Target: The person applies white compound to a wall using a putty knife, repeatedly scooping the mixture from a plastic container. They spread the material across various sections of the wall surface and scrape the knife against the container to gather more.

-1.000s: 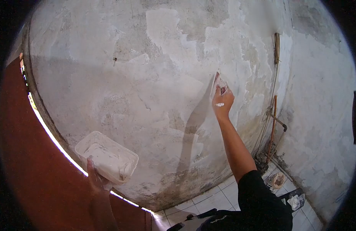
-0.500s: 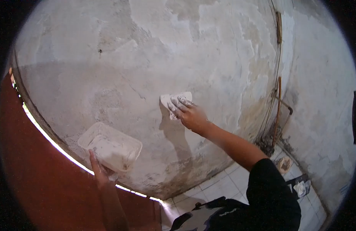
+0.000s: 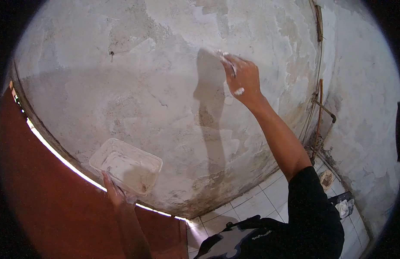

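My left hand (image 3: 116, 193) grips a white rectangular plastic tub (image 3: 105, 149) from below, its thumb against the near side. Whitish paste coats the inside of the tub, which is tilted so that I see into it. Higher up, my right hand (image 3: 244, 80) is at the patchy grey plastered wall (image 3: 165, 125), fingers closed around a white flat scraper (image 3: 221, 53). Only a thin pale edge of the scraper shows; the fingers hide the rest. White smears mark the fingers and the side of this hand, and its shadow falls on the wall to the left.
A pipe (image 3: 325, 111) and thin cables run down the corner at the right. White floor tiles (image 3: 256, 205) lie below, with a dark object holding crumpled white material (image 3: 344, 208) on them. A dark red surface (image 3: 57, 194) fills the lower left, with a bright gap along its edge.
My right hand has risen up the wall and slightly right, turning so the scraper's broad face no longer shows. The tub in my left hand has hardly moved.
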Tool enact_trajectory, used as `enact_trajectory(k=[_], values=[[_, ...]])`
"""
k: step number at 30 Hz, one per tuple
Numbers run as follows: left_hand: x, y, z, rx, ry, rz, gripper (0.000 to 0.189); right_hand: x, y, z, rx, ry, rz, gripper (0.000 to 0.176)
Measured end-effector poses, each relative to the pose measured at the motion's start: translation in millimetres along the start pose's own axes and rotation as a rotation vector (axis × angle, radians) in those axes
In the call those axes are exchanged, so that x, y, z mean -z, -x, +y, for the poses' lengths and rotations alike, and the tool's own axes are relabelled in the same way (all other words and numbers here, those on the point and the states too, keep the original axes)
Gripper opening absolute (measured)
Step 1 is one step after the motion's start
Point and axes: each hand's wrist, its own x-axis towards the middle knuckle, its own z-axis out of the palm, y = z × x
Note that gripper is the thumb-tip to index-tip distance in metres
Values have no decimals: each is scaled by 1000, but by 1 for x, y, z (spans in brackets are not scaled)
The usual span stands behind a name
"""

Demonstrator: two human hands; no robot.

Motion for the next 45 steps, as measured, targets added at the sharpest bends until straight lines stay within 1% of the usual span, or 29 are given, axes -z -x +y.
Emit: enact_trajectory(k=[1,3,4,5,6,7,8,9,12,13,15,16,18,19,21,24,27,28,29,32,33,35,36,37,39,40,42,43,45], values=[[16,-4,-5,-3,-4,2,71,-7,2,-6,-2,-5,1,25],[57,-18,-18,-217,-199,-298,79,-25,16,-21,6,179,-138,25],[52,-15,-17,-222,-201,-297,79,-39,35,-24,110,235,-192,28],[41,-6,-17,-230,-61,-324,71,-45,54,-31,296,140,-126,36],[35,-2,-16,-236,81,-349,63,-50,75,-40,301,207,-312,44],[36,-2,-15,-235,83,-347,63,-58,96,-42,445,197,-355,49],[41,-3,-14,-191,86,-274,64,-58,114,-47,455,137,-419,51],[47,-2,-14,-140,92,-198,65,-57,128,-48,460,140,-432,51],[73,-4,-14,8,112,30,68,-43,141,-46,528,101,-756,51],[89,-7,-12,9,121,37,68,-37,141,-40,538,103,-762,51],[121,-9,-11,117,191,-69,69,-26,140,-25,417,9,-653,48],[103,-3,-7,112,202,-60,69,-22,138,-19,431,9,-658,48],[69,10,4,-1,153,23,68,-16,136,-12,257,-21,-459,48],[71,9,1,-1,158,38,68,-19,136,-12,266,-27,-469,48],[79,6,-5,5,92,13,67,-30,142,-10,299,-29,-240,50],[69,5,-8,40,129,16,68,-72,175,-2,346,39,-317,53],[65,1,-9,43,125,12,68,-83,217,9,394,41,-376,51],[65,2,-9,49,121,12,68,-76,229,15,389,59,-460,51],[67,5,-8,61,113,14,69,-72,239,22,387,52,-465,51],[70,11,-5,84,95,14,69,-60,252,39,361,74,-586,52],[70,14,-3,94,87,14,69,-53,250,38,359,68,-588,52],[51,25,3,75,41,34,70,-35,231,28,366,94,-719,53],[44,28,5,53,3,50,70,-29,223,26,321,125,-807,55],[45,27,6,51,2,50,70,-26,212,21,321,124,-805,55],[46,27,3,32,31,29,70,-18,181,11,384,95,-622,55],[48,27,-1,37,27,31,70,-15,161,1,340,32,-529,54],[56,26,-9,6,-11,-2,70,-18,122,-16,372,44,-356,49],[60,24,-13,-5,-35,-22,70,-23,106,-23,354,43,-363,49],[60,21,-13,-24,-85,-72,70,-34,89,-34,403,80,-257,37]])
